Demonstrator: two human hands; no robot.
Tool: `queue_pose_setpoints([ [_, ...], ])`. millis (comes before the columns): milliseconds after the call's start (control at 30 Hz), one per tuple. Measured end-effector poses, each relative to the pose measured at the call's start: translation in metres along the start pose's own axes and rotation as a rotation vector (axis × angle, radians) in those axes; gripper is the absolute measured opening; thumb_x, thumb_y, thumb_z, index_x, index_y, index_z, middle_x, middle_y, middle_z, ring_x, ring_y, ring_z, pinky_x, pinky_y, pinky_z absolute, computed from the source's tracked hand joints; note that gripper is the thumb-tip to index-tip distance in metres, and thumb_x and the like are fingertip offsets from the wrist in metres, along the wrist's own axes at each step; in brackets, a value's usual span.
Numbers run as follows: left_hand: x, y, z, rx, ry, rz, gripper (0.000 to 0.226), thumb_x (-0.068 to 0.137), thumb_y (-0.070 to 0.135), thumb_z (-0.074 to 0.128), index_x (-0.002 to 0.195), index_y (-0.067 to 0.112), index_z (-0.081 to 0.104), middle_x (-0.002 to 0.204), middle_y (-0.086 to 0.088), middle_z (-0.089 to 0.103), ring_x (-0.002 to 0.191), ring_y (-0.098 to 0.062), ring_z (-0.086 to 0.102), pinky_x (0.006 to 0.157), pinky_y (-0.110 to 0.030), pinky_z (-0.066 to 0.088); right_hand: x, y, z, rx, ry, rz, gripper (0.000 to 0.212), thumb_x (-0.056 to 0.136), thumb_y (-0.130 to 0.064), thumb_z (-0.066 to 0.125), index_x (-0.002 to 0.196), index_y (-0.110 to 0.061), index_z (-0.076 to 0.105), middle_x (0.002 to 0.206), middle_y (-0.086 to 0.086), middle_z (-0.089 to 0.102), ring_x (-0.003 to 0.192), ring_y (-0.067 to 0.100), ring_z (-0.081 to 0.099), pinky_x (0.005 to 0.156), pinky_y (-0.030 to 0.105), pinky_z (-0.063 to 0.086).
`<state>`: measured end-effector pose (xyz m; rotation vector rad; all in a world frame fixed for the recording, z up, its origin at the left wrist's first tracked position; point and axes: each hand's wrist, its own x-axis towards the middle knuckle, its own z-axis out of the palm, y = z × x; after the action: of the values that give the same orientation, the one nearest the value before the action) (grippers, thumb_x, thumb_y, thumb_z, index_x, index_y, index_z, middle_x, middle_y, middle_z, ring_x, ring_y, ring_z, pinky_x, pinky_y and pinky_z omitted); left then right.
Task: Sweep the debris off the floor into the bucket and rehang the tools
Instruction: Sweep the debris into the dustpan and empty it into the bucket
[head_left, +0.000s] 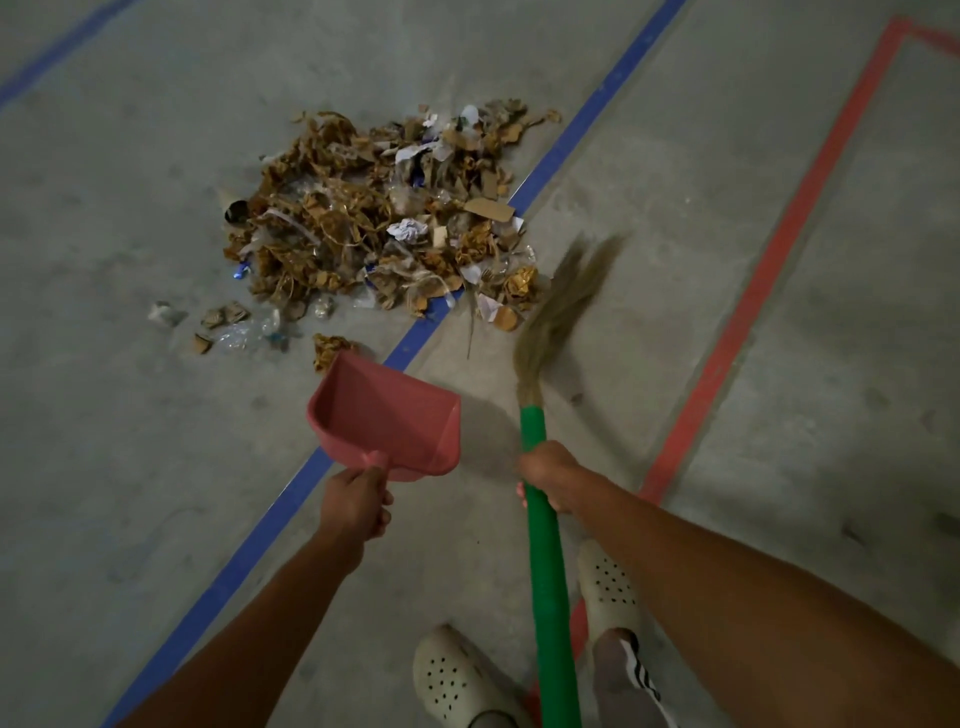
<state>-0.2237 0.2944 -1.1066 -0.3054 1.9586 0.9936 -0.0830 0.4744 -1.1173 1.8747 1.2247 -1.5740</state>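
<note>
Concrete floor (156, 493); debris pile (384, 218) heaped across the blue line (571, 140). Broom (545, 519): right hand (548, 475), fingers wrapped tight. Dustpan (387, 415) empty, airborne; left hand (358, 504) clenched on handle. Advice: seat lip flat before pile, sweep short strokes inward.

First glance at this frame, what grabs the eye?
The big heap of brown cardboard scraps, paper and plastic debris on the grey concrete floor, straddling a blue tape line. Below it, the left hand holds an empty pink plastic dustpan and the right hand grips a green-handled straw broom, its bristles blurred at the heap's right edge.
</note>
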Motion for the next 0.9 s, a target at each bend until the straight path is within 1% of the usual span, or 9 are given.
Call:
queue_pose_setpoints([
  [133,0.008,-0.010,-0.008,-0.003,0.015,-0.019,0.033,0.101,0.034,0.052,0.083,0.007,0.056,0.072,-0.011,0.056,0.049,-0.016,0.044,0.046,-0.026,0.036,-0.002,-0.026,0.029,-0.114,-0.032,-0.093,0.026,0.095,-0.005,0.054,0.121,0.000,0.053,0.100,0.019,0.065,0.055,0.020,0.059,0.038,0.022,0.045],
  [233,0.011,-0.014,-0.013,-0.016,0.026,-0.038,0.031,0.101,0.032,0.052,0.083,0.007,0.056,0.073,-0.011,0.056,0.050,-0.016,0.044,0.046,-0.026,0.036,-0.010,-0.041,0.048,-0.251,0.008,-0.194,0.028,0.091,-0.009,0.055,0.119,-0.004,0.052,0.101,0.016,0.069,0.065,0.025,0.069,0.053,0.030,0.057],
  [300,0.010,-0.013,-0.016,-0.024,0.035,-0.044,0.033,0.100,0.034,0.053,0.084,0.006,0.057,0.073,-0.011,0.056,0.050,-0.017,0.045,0.046,-0.027,0.037,-0.018,-0.049,0.056,-0.330,0.062,-0.260,0.028,0.092,-0.019,0.055,0.117,-0.008,0.051,0.104,0.014,0.069,0.074,0.028,0.073,0.059,0.033,0.059],
  [367,0.009,-0.010,-0.018,-0.031,0.042,-0.039,0.034,0.100,0.036,0.053,0.086,0.005,0.058,0.072,-0.011,0.056,0.050,-0.017,0.045,0.047,-0.027,0.037,-0.024,-0.055,0.062,-0.402,0.106,-0.321,0.030,0.094,-0.029,0.053,0.117,-0.010,0.050,0.110,0.013,0.067,0.086,0.031,0.072,0.073,0.039,0.060],
  [433,0.008,-0.005,-0.019,-0.040,0.046,-0.034,0.035,0.100,0.036,0.053,0.087,0.004,0.059,0.072,-0.011,0.056,0.049,-0.017,0.044,0.047,-0.027,0.037,-0.031,-0.061,0.063,-0.462,0.141,-0.357,0.031,0.095,-0.029,0.052,0.120,-0.011,0.049,0.115,0.012,0.066,0.094,0.032,0.070,0.081,0.042,0.059],
  [500,0.008,0.001,-0.020,-0.050,0.053,-0.030,0.036,0.101,0.036,0.052,0.089,0.003,0.059,0.072,-0.011,0.056,0.049,-0.017,0.044,0.047,-0.027,0.037,-0.037,-0.066,0.060,-0.537,0.166,-0.382,0.033,0.098,-0.027,0.051,0.126,-0.010,0.047,0.118,0.012,0.064,0.101,0.032,0.067,0.081,0.039,0.056],
  [600,0.003,0.012,-0.020,-0.071,0.060,-0.019,0.034,0.101,0.034,0.052,0.091,0.002,0.059,0.073,-0.012,0.055,0.050,-0.018,0.044,0.048,-0.028,0.036,-0.046,-0.069,0.052,-0.605,0.191,-0.417,0.036,0.098,-0.023,0.051,0.130,-0.010,0.044,0.123,0.013,0.061,0.107,0.033,0.064,0.083,0.040,0.053],
  [800,-0.014,0.025,-0.014,-0.097,0.061,-0.010,0.036,0.101,0.036,0.052,0.088,0.003,0.058,0.071,-0.012,0.054,0.048,-0.017,0.043,0.046,-0.026,0.035,-0.069,-0.065,0.037,-0.673,0.205,-0.480,0.038,0.098,-0.029,0.053,0.130,-0.011,0.043,0.121,0.012,0.061,0.106,0.031,0.064,0.084,0.041,0.053],
  [900,-0.023,0.031,-0.013,-0.094,0.067,0.003,0.038,0.101,0.038,0.051,0.087,0.004,0.058,0.071,-0.011,0.055,0.048,-0.016,0.045,0.046,-0.026,0.036,-0.079,-0.065,0.027,-0.651,0.206,-0.514,0.038,0.097,-0.032,0.055,0.128,-0.012,0.044,0.117,0.010,0.063,0.102,0.030,0.065,0.079,0.038,0.052],
])
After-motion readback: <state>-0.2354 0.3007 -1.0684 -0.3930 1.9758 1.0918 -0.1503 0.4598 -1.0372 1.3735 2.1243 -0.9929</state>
